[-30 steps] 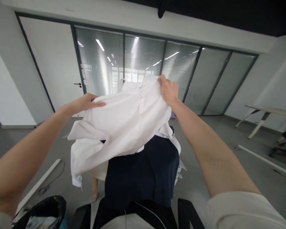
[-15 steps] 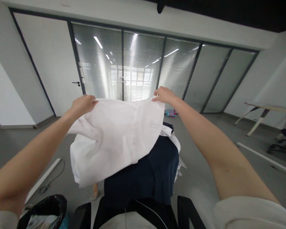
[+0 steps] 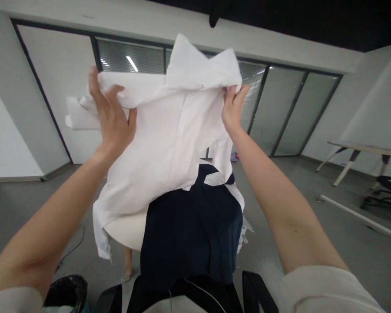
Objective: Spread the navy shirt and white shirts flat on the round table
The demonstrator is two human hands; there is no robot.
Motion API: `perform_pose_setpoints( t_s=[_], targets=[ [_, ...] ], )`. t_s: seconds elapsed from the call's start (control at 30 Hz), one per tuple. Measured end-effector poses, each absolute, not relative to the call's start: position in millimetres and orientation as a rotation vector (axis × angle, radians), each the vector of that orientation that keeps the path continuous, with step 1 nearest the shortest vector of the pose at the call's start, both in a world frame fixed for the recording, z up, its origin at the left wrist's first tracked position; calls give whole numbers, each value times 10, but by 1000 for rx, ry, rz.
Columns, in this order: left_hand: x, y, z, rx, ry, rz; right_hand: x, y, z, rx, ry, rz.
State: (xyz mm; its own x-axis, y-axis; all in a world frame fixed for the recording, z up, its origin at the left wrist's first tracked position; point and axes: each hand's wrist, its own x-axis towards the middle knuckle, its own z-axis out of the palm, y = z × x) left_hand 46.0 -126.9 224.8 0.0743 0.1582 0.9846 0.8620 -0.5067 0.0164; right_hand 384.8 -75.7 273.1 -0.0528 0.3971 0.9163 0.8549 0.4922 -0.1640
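Observation:
A white shirt (image 3: 163,139) hangs spread in front of me, with its pointed collar (image 3: 200,69) raised at the top. My left hand (image 3: 114,113) holds its upper left part, the fingers partly spread against the cloth. Near the collar's right end, my right hand (image 3: 233,104) pinches the fabric between thumb and fingers. Below the shirt, a navy blue garment (image 3: 192,234) lies draped over a round white-topped table (image 3: 127,228) and down its near edge. One white sleeve (image 3: 101,230) dangles at the table's left side.
Black chair armrests (image 3: 259,291) flank my lap. A bin with a black liner (image 3: 67,291) stands at lower left, near a cable on the floor. Farther right are a white bar (image 3: 361,217), a desk (image 3: 365,148) and a wheeled chair (image 3: 389,191). Glass partitions (image 3: 280,113) stand behind.
Both hands have risen, lifting the white shirt higher. Its collar now stands up above my right hand, and more of the white tabletop shows. My left hand's fingers have spread.

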Motion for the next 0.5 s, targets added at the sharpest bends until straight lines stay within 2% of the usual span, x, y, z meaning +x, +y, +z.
perform_pose_setpoints(
  t_s=[0.17,0.5],
  targets=[
    [476,-1474,2488,-1734,-956,-1474,3805,-1154,3086,-1074,-1284,-740],
    [526,-1925,2919,-1563,-970,-1376,3877,-1655,3585,-1113,-1250,-1018]
  ],
)
